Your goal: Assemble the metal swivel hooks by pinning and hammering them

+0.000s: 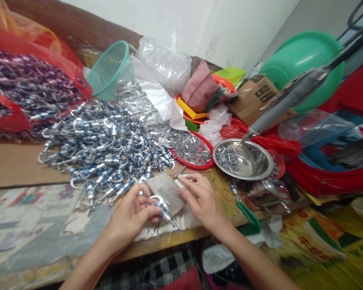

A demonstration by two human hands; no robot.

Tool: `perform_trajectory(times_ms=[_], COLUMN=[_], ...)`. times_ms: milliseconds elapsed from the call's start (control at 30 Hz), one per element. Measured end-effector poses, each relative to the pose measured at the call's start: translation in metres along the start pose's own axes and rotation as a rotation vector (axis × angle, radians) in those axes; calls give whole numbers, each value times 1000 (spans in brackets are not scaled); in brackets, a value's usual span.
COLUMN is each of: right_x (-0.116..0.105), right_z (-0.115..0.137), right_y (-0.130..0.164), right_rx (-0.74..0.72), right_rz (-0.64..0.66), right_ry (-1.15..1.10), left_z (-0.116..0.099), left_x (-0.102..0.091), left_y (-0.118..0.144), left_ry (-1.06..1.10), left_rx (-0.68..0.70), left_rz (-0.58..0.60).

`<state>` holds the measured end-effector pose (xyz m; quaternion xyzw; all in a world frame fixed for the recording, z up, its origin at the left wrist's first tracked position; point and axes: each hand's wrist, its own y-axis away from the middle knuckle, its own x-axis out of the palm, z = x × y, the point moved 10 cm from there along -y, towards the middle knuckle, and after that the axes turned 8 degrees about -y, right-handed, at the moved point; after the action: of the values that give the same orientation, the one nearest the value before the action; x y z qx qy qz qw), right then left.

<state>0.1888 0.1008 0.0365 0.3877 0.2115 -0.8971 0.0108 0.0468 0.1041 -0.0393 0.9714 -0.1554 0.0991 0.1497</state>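
Observation:
Between the thumb and fingers of my left hand [136, 207] is a small blue and silver metal hook fitting [163, 207], its curved hook up and its thin end pointing down to the right. Right behind it a flat grey metal plate [165, 189] lies on the worktable. My right hand [201, 197] is closed over the plate's right side, fingers pointing left. A thin pointed metal piece [179, 171] shows just beyond its fingertips; what the fingers hold is mostly hidden. A large heap of similar hook fittings [99, 141] lies behind my left hand.
A red tray [211, 161] of small metal parts and a steel bowl [260, 171] of pins stand behind my right hand. A grey lever arm [275, 104] slants above the bowl. At left is a red bag [78, 72] of purple fittings; a teal basket [109, 72] leans behind the heap.

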Motion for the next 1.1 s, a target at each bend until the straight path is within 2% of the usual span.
perform_trajectory(times_ms=[67,133,267,400,500,667,900,1100], right_x=[8,15,22,30,34,39,23,27], right_z=[25,39,47,50,52,50,31,32], right_y=[1,2,3,2,0,-4,-18,-18], right_rx=[-76,-115,-200,-273,-278,-231,-65,-1], right_rz=[6,3,-9,31,110,306,265,386], right_ry=[-24,17,180,377,421,369,15,-57], left_z=[0,0,0,1,0,0,1,1], left_x=[0,1,2,0,0,1,0,2], left_y=[0,0,0,0,-1,0,0,0], left_ry=[2,9,26,31,35,47,45,33], left_rx=[6,14,13,-7,-10,-8,-7,8], left_rz=[9,19,25,-8,-12,-5,2,25])
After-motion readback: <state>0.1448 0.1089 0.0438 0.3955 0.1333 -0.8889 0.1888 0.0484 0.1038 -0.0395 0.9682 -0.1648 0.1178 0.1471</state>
